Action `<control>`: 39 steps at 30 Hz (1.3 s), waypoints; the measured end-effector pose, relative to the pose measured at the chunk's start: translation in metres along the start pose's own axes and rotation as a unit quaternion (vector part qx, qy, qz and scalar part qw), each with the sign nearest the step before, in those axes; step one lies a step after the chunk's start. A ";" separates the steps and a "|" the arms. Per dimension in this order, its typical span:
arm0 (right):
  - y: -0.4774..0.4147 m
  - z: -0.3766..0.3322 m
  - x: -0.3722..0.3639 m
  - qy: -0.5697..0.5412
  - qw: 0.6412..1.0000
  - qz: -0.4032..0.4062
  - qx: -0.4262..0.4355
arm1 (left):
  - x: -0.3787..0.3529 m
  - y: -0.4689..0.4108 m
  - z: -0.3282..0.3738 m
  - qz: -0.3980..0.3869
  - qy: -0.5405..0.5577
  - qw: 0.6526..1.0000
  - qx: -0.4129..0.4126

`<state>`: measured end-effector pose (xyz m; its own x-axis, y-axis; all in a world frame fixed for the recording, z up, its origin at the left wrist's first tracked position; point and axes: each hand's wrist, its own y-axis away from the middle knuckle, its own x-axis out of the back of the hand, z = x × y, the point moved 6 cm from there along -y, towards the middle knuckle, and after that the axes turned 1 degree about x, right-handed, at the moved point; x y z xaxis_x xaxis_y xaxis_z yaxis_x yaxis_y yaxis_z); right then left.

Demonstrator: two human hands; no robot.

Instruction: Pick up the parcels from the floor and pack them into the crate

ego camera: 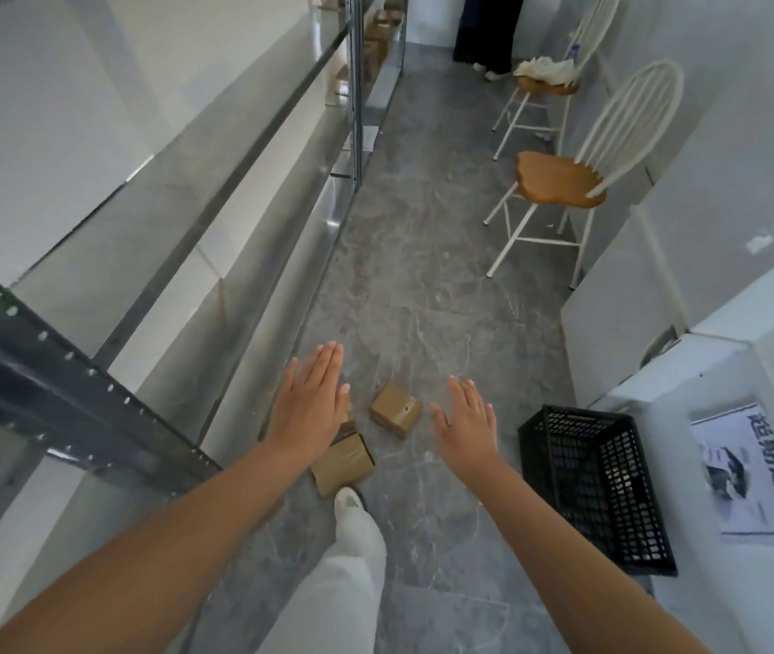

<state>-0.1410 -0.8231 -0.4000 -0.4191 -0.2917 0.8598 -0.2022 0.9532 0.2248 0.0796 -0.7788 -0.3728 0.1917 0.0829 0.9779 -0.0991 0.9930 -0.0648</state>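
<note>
Small brown cardboard parcels lie on the grey marble floor ahead of me. One parcel (396, 410) sits between my hands. A second parcel (343, 464) lies nearer, partly under my left wrist, and a third is mostly hidden behind my left hand. My left hand (310, 402) is stretched out flat, palm down, above the parcels and holds nothing. My right hand (466, 422) is also flat with fingers straight, hovering right of the middle parcel. The black mesh crate (597, 483) stands on the floor to the right, apparently empty.
A metal shelving rack (92, 370) runs along the left. Two white chairs with wooden seats (559, 179) stand at the right wall, with a person's legs (489, 30) beyond. A white cabinet with a printed sheet (748, 469) sits right of the crate. My foot (349, 505) is below the parcels.
</note>
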 end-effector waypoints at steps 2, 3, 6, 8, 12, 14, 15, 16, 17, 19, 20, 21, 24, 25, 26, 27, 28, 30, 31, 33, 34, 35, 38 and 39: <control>-0.038 0.005 -0.001 0.007 1.000 -0.003 -0.008 | -0.024 -0.043 -0.001 -0.019 0.011 1.000 0.002; -0.056 0.009 -0.001 0.007 1.000 -0.004 -0.012 | -0.036 -0.064 -0.001 -0.028 0.015 0.999 0.004; -0.103 0.022 0.000 0.007 0.999 -0.020 -0.040 | -0.068 -0.119 -0.002 -0.076 0.028 0.996 0.033; -0.131 0.032 0.000 0.012 0.998 -0.036 -0.051 | -0.085 -0.148 -0.003 -0.094 0.047 0.993 0.051; -0.196 0.048 -0.009 0.018 0.997 -0.048 -0.061 | -0.120 -0.201 -0.012 -0.110 0.043 0.993 0.030; -0.221 0.056 -0.021 0.008 0.995 -0.057 -0.076 | -0.142 -0.219 -0.021 -0.120 0.052 0.990 0.052; -0.231 0.060 -0.029 0.003 0.994 -0.067 -0.081 | -0.152 -0.225 -0.026 -0.124 0.059 0.988 0.071; -0.241 0.065 -0.039 -0.002 0.993 -0.078 -0.083 | -0.164 -0.229 -0.031 -0.127 0.067 0.986 0.089; -0.250 0.071 -0.050 -0.005 0.992 -0.091 -0.084 | -0.176 -0.231 -0.035 -0.131 0.075 0.983 0.107; -0.268 0.087 -0.074 -0.012 0.988 -0.120 -0.094 | -0.208 -0.228 -0.045 -0.145 0.087 0.976 0.137; -0.276 0.098 -0.088 -0.018 0.985 -0.136 -0.105 | -0.226 -0.225 -0.049 -0.150 0.090 0.974 0.145; -0.285 0.111 -0.104 -0.027 0.981 -0.151 -0.117 | -0.244 -0.220 -0.054 -0.153 0.091 0.973 0.149; -0.308 0.157 -0.162 -0.046 0.969 -0.195 -0.142 | -0.302 -0.205 -0.064 -0.168 0.067 0.971 0.159; -0.316 0.173 -0.183 -0.041 0.965 -0.213 -0.149 | -0.321 -0.202 -0.067 -0.177 0.058 0.969 0.164; -0.325 0.190 -0.205 -0.035 0.960 -0.231 -0.155 | -0.342 -0.201 -0.070 -0.186 0.053 0.967 0.167; -0.335 0.205 -0.226 -0.025 0.955 -0.250 -0.156 | -0.363 -0.201 -0.072 -0.197 0.051 0.964 0.173; -0.345 0.218 -0.246 -0.010 0.951 -0.268 -0.151 | -0.387 -0.203 -0.075 -0.210 0.053 0.960 0.180; -0.369 0.243 -0.287 0.028 0.946 -0.297 -0.127 | -0.440 -0.210 -0.080 -0.232 0.073 0.949 0.201; -0.382 0.255 -0.307 0.036 0.944 -0.305 -0.121 | -0.465 -0.217 -0.083 -0.229 0.087 0.945 0.214; -0.407 0.277 -0.348 0.022 0.940 -0.312 -0.136 | -0.517 -0.231 -0.084 -0.218 0.119 0.939 0.238; -0.418 0.283 -0.361 0.003 0.939 -0.308 -0.153 | -0.532 -0.240 -0.083 -0.213 0.130 0.936 0.248; -0.429 0.293 -0.384 -0.021 0.936 -0.305 -0.173 | -0.558 -0.248 -0.084 -0.213 0.135 0.933 0.255; -0.458 0.318 -0.446 -0.121 0.918 -0.292 -0.241 | -0.630 -0.269 -0.091 -0.213 0.162 0.929 0.256; -0.467 0.327 -0.469 -0.157 0.905 -0.284 -0.274 | -0.658 -0.275 -0.096 -0.216 0.175 0.925 0.260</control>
<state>-0.1399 -1.1576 -1.0579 -0.6341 -0.6735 0.3799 -0.0302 0.5125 0.8581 0.0745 -1.0983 -1.0170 0.6187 -0.1987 0.7601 -0.3785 0.7724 0.5100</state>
